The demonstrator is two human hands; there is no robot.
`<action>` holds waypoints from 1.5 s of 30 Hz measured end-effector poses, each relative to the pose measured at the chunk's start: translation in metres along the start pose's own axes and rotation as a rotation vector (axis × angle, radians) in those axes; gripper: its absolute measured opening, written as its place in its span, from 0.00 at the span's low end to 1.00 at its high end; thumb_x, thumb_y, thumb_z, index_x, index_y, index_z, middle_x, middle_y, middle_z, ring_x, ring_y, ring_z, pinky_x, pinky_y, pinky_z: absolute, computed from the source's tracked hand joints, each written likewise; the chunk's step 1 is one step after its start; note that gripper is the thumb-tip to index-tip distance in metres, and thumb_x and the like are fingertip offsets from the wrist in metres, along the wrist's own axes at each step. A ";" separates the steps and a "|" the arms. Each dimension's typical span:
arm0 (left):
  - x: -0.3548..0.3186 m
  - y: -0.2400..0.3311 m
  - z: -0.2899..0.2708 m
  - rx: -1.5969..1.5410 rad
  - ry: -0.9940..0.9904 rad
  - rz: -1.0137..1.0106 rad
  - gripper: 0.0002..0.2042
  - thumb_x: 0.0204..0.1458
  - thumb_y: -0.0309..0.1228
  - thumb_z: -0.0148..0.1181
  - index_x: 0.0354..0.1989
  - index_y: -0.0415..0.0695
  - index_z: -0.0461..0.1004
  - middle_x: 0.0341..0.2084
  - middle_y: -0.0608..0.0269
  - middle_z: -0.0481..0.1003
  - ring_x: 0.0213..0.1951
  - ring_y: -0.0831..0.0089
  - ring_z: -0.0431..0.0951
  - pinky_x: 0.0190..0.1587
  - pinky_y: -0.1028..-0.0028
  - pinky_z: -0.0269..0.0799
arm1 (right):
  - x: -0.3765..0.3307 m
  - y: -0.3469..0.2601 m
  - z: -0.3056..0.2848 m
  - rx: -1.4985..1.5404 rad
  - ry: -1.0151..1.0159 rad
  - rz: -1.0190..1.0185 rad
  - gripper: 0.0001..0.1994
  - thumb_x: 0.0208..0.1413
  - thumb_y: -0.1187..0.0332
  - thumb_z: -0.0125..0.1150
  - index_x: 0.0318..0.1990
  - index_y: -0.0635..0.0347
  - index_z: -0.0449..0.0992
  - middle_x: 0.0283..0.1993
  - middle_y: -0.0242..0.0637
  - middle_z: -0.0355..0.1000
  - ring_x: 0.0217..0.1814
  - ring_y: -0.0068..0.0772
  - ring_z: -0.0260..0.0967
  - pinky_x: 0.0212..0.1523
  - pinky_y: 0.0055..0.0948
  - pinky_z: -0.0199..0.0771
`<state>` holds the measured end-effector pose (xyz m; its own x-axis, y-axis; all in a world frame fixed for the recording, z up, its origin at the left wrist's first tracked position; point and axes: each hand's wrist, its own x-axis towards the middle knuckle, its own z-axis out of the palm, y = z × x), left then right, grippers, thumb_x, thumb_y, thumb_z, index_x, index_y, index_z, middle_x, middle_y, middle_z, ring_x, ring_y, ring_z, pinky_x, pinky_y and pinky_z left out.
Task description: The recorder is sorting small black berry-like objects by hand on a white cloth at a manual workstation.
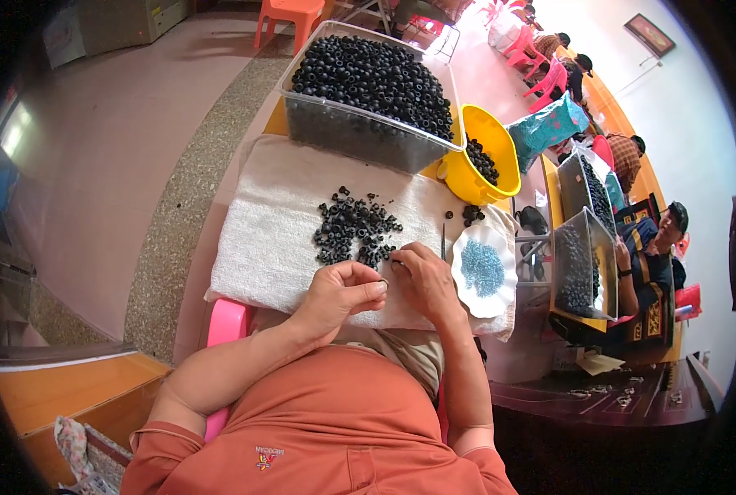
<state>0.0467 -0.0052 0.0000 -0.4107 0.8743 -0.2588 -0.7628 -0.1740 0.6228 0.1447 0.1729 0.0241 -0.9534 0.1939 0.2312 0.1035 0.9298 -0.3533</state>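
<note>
Hands meet low on the white towel [269,239]: left hand [343,293] pinches a tiny black ring [382,285] at its fingertips, right hand [424,280] pinches a thin needle-like tool [443,242] pointing to 12 o'clock. Loose pile of small black rings [353,227] lies just at 12 o'clock of both hands. White scalloped plate [485,271] of blue beads sits at 3 o'clock. Yellow bowl [488,153] at 1 o'clock; clear bin [360,136] of black rings beyond, 12 o'clock.

left hand [343,290] fingers pinched, right hand [424,280] curled, forearms bent inward
</note>
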 end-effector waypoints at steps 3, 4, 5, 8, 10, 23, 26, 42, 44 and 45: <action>0.000 0.000 0.000 0.003 0.001 0.001 0.05 0.53 0.20 0.63 0.37 0.38 0.75 0.32 0.62 0.77 0.34 0.74 0.79 0.40 0.74 0.81 | -0.002 -0.002 -0.003 0.023 0.008 -0.032 0.11 0.50 0.78 0.58 0.42 0.63 0.75 0.39 0.43 0.72 0.40 0.47 0.73 0.41 0.37 0.73; 0.000 0.000 0.000 0.001 0.001 -0.001 0.05 0.53 0.20 0.63 0.37 0.38 0.75 0.32 0.62 0.77 0.34 0.74 0.79 0.40 0.74 0.81 | -0.002 -0.002 -0.004 0.040 0.007 -0.017 0.12 0.49 0.79 0.57 0.43 0.63 0.75 0.39 0.43 0.72 0.40 0.48 0.73 0.41 0.38 0.73; 0.000 0.000 -0.001 0.001 0.001 -0.001 0.05 0.53 0.20 0.63 0.37 0.38 0.75 0.32 0.62 0.77 0.34 0.74 0.79 0.40 0.74 0.81 | -0.003 -0.002 -0.004 0.056 0.007 -0.001 0.13 0.48 0.80 0.56 0.44 0.63 0.75 0.39 0.44 0.72 0.40 0.49 0.73 0.41 0.38 0.73; 0.000 -0.001 -0.001 0.011 -0.001 0.001 0.05 0.53 0.20 0.63 0.37 0.38 0.75 0.32 0.62 0.77 0.34 0.74 0.79 0.40 0.74 0.81 | -0.005 0.001 -0.001 0.082 0.027 0.025 0.15 0.47 0.81 0.56 0.44 0.63 0.74 0.39 0.44 0.72 0.40 0.48 0.72 0.41 0.38 0.72; 0.000 -0.001 -0.001 0.000 0.000 -0.001 0.05 0.53 0.20 0.63 0.37 0.38 0.75 0.33 0.62 0.77 0.34 0.75 0.79 0.40 0.74 0.82 | -0.005 -0.001 -0.003 0.059 0.012 0.028 0.14 0.48 0.80 0.56 0.44 0.63 0.75 0.39 0.44 0.72 0.41 0.48 0.72 0.41 0.38 0.72; 0.000 0.001 0.000 0.011 0.010 -0.008 0.05 0.53 0.21 0.62 0.37 0.38 0.74 0.32 0.62 0.76 0.34 0.75 0.79 0.40 0.75 0.81 | -0.006 0.002 0.000 0.067 -0.008 0.031 0.10 0.53 0.75 0.58 0.43 0.63 0.78 0.40 0.42 0.74 0.44 0.47 0.72 0.45 0.37 0.72; -0.001 0.001 0.000 0.030 0.013 0.000 0.05 0.53 0.21 0.62 0.37 0.38 0.74 0.32 0.62 0.76 0.34 0.75 0.79 0.40 0.75 0.81 | -0.006 -0.002 -0.002 0.098 -0.008 0.046 0.10 0.53 0.76 0.57 0.43 0.62 0.78 0.40 0.42 0.73 0.44 0.48 0.72 0.46 0.37 0.72; 0.001 -0.002 -0.002 0.033 0.024 -0.004 0.05 0.53 0.21 0.63 0.37 0.39 0.74 0.32 0.63 0.76 0.33 0.75 0.79 0.39 0.75 0.80 | -0.010 -0.001 0.000 0.164 0.000 0.041 0.08 0.51 0.75 0.59 0.40 0.62 0.78 0.41 0.40 0.74 0.45 0.43 0.72 0.46 0.34 0.72; 0.001 -0.002 -0.002 0.034 0.027 -0.004 0.05 0.53 0.21 0.63 0.37 0.39 0.74 0.32 0.63 0.76 0.33 0.75 0.79 0.39 0.75 0.80 | -0.013 0.001 0.000 0.544 -0.050 0.221 0.07 0.52 0.77 0.60 0.39 0.65 0.78 0.41 0.39 0.75 0.43 0.35 0.74 0.45 0.28 0.72; 0.001 -0.001 -0.002 0.033 0.021 -0.002 0.05 0.53 0.21 0.63 0.37 0.38 0.74 0.32 0.63 0.76 0.33 0.75 0.79 0.39 0.75 0.80 | -0.016 0.004 0.001 0.544 -0.050 0.223 0.07 0.52 0.77 0.60 0.39 0.65 0.78 0.41 0.39 0.75 0.43 0.35 0.74 0.45 0.28 0.72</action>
<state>0.0461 -0.0047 -0.0025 -0.4196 0.8649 -0.2756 -0.7471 -0.1565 0.6461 0.1597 0.1729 0.0185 -0.9389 0.3390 0.0597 0.1551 0.5713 -0.8059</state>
